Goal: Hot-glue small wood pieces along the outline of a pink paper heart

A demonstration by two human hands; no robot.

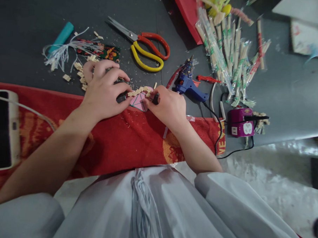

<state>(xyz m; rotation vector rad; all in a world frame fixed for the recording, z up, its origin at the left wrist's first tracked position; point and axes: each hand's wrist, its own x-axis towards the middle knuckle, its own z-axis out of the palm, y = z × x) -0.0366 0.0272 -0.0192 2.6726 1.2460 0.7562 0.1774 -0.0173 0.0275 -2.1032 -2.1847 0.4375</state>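
A small pink fan-shaped piece [139, 100] lies at the edge of a red cloth [116, 141], with a row of small pale wooden bits [139, 91] along its top. My left hand [103, 90] is curled, its fingertips pressing on the left end of that row. My right hand [168, 107] pinches the right side of the pink piece, fingers closed. Loose pale wooden bits [80, 71] lie just left of my left hand.
On the dark table: scissors with red and yellow handles [146, 48], a blue glue gun [188, 85] with a black cord, a purple plug block [240, 122], wrapped chopsticks [230, 55], a teal tube [62, 36], white threads [64, 51]. A phone [2, 129] lies at left.
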